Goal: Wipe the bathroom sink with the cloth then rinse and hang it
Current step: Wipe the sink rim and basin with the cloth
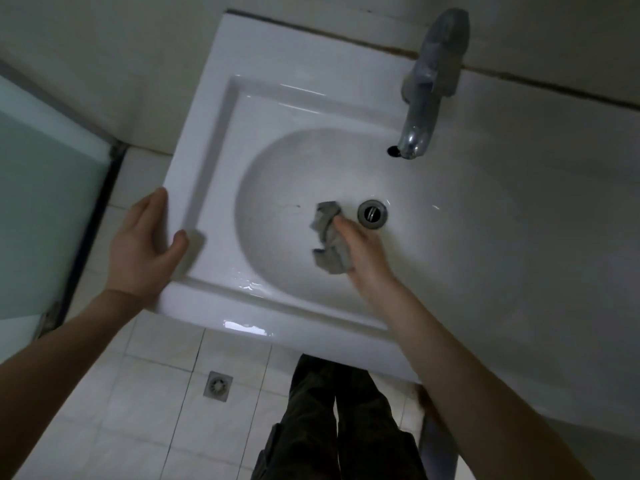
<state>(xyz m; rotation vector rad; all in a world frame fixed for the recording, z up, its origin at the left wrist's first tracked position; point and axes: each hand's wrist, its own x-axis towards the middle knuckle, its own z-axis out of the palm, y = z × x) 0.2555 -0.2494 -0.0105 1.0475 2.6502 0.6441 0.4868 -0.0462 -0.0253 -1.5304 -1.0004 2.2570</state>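
A white ceramic sink (pixel 221 133) fills the middle of the head view, with an oval bowl and a metal drain (pixel 372 215) at its bottom. My right hand (pixel 363 251) is inside the bowl, pressing a crumpled grey cloth (pixel 329 237) against the basin just left of the drain. My left hand (pixel 145 244) grips the sink's front left corner, thumb on top of the rim. A chrome tap (pixel 426 98) stands at the back right, its spout over the bowl. No water runs from it.
A frosted glass shower panel (pixel 45 209) stands at the left. The white tiled floor below has a square floor drain (pixel 218 384). My legs in dark trousers (pixel 332 427) stand in front of the sink. The tiled wall runs behind the sink.
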